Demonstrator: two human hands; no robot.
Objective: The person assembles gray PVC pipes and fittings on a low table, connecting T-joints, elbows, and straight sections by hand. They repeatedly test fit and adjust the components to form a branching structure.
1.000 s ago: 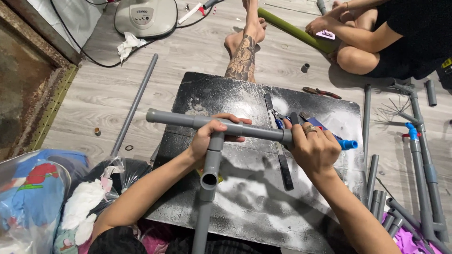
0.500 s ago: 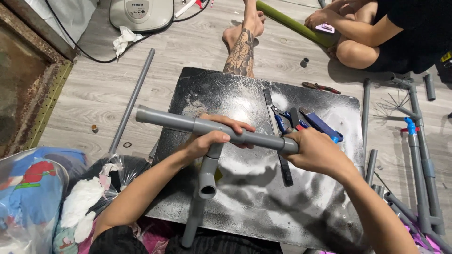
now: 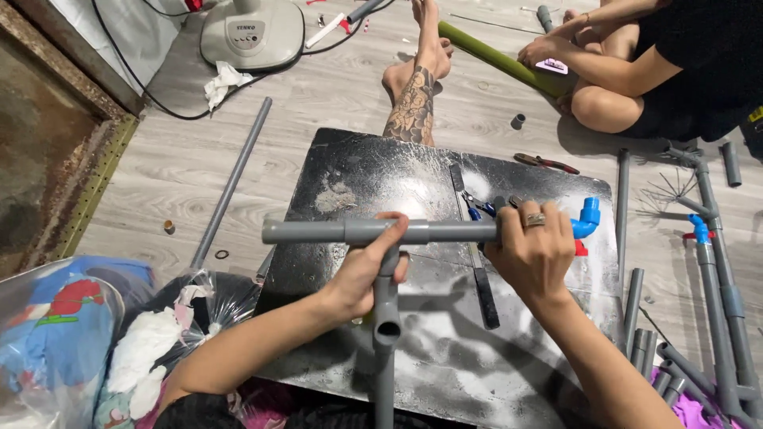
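- A grey plastic pipe assembly (image 3: 373,232) is hanging above a dark metal sheet (image 3: 413,175): one smooth, round horizontal run with a T-fitting (image 3: 387,232) at its middle, and a second pipe dropping from that fitting toward the camera, its open round end showing.
- The metal sheet is lying flat on the pale wood-grain floor (image 3: 318,95); its surface is scuffed, dusty and shining in whitish patches.
- The left hand (image 3: 366,270) is curling closed around the T-fitting, thumb lying over the top and fingers wrapping the downward branch.
- The right hand (image 3: 534,253) is gripping the right end of the horizontal run in a closed fist, a ring showing on one finger.
- Just beyond the right hand, over the sheet's right edge, a bright blue elbow fitting (image 3: 586,218) is sticking out; whether it is joined to the pipe cannot be told.
- A narrow dark flat bar (image 3: 477,262) is lying across the sheet, passing under the pipe.
- Left of the sheet, a long loose grey pipe (image 3: 230,183) is lying on the floor.
- Right of the sheet, more grey pipes (image 3: 719,294) are lying in a jointed cluster.
- Beyond the sheet's far edge, a tattooed leg (image 3: 413,103) is resting on the floor, and another person (image 3: 675,71) in black is sitting cross-legged holding a green tube (image 3: 497,59).
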